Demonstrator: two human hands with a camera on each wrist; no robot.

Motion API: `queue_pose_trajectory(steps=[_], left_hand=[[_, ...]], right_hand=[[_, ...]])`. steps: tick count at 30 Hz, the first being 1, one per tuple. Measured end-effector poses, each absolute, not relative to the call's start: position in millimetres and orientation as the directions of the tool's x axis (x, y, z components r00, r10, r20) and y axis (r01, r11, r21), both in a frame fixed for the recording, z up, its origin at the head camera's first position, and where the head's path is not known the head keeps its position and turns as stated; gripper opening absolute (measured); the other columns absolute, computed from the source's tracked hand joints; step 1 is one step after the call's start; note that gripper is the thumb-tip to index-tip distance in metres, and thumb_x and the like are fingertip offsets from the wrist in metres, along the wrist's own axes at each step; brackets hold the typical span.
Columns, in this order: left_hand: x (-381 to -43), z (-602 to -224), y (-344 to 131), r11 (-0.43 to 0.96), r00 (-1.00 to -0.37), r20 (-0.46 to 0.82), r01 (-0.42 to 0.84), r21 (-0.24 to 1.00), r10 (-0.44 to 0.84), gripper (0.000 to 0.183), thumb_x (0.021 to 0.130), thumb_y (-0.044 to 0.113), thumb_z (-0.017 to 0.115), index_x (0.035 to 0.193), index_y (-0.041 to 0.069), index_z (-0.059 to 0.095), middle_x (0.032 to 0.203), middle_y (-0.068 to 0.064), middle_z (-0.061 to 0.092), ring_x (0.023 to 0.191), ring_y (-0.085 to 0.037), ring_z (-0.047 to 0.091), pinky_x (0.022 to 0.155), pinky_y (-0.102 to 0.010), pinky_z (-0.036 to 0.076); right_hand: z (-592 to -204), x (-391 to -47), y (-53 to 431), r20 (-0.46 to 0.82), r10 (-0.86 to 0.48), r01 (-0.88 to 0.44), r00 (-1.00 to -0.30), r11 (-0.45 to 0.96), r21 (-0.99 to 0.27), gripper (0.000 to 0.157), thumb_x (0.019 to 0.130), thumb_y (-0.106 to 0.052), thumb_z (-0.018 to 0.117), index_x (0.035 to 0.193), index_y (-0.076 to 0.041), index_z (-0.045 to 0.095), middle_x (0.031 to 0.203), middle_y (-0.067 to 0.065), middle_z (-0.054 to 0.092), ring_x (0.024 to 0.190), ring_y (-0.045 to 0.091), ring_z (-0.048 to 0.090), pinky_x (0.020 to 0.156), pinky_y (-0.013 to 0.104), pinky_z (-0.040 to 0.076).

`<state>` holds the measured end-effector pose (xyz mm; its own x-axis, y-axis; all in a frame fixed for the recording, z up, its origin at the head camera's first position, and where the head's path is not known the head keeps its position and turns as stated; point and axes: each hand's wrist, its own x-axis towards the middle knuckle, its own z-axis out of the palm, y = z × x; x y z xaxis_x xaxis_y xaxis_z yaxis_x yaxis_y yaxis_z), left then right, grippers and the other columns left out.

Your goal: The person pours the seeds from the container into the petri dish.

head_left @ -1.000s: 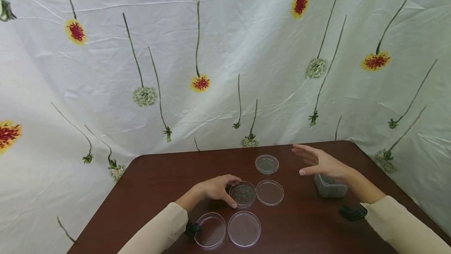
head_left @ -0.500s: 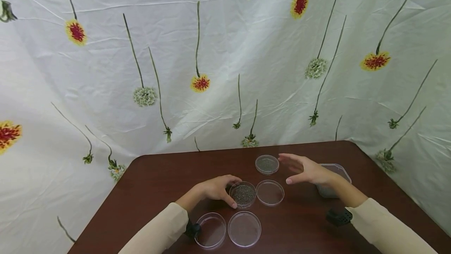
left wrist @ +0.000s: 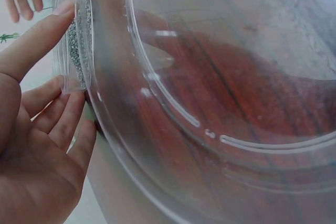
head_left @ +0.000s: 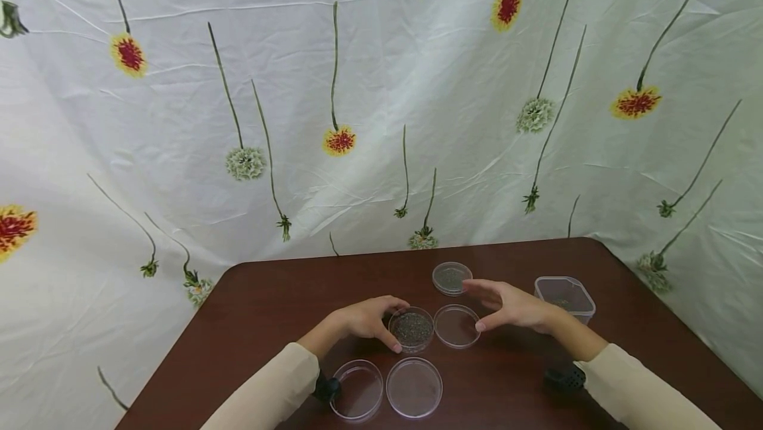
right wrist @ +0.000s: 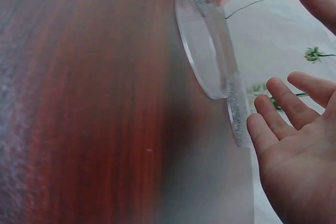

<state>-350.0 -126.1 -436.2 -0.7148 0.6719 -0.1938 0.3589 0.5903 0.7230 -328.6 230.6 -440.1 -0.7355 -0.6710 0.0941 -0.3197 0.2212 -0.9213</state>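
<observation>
My left hand holds a petri dish of dark grey granules by its rim, thumb on the near side and fingers at the far side. In the left wrist view the granules show through the dish wall, between thumb and fingers. My right hand hovers at the right of a clear petri dish part lying beside the filled one. Its fingers are spread from the thumb and hold nothing, as the right wrist view of the hand also shows. Whether its fingertips touch the clear part cannot be made out.
Farther back stands another petri dish with granules. Two clear dish parts lie near the front, one by my left wrist. A square plastic tub with granules stands right, beyond my right forearm. A flowered cloth hangs behind the table.
My right hand has moved left and toward me, from near the tub to beside the clear dish part, uncovering the tub. My left hand and the filled dish have stayed put.
</observation>
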Motion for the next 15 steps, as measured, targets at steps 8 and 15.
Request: queue_pose_trajectory(steps=[8, 15], left_hand=[[-350.8, -436.1, -126.9, 0.595, -0.718, -0.196, 0.357, 0.720, 0.668, 0.079, 0.079, 0.012, 0.092, 0.147, 0.005, 0.053, 0.141, -0.008, 0.054, 0.134, -0.032, 0.049, 0.113, -0.053, 0.036], [-350.0, -435.9, -126.4, 0.593, -0.715, -0.191, 0.368, 0.716, 0.673, 0.079, 0.079, 0.012, 0.092, 0.147, 0.005, 0.053, 0.140, -0.008, 0.054, 0.132, -0.031, 0.050, 0.113, -0.051, 0.037]], right_hand=[[-451.9, -329.8, 227.9, 0.023, -0.673, -0.300, -0.739, 0.299, -0.906, 0.091, 0.088, -0.015, 0.083, 0.156, 0.013, 0.028, 0.158, 0.034, 0.031, 0.147, 0.052, 0.024, 0.116, 0.063, 0.025], [-457.5, -329.6, 227.0, -0.032, -0.658, -0.296, -0.752, 0.381, -0.876, 0.097, 0.084, -0.021, 0.087, 0.157, 0.009, 0.031, 0.158, 0.029, 0.033, 0.147, 0.050, 0.027, 0.117, 0.063, 0.023]])
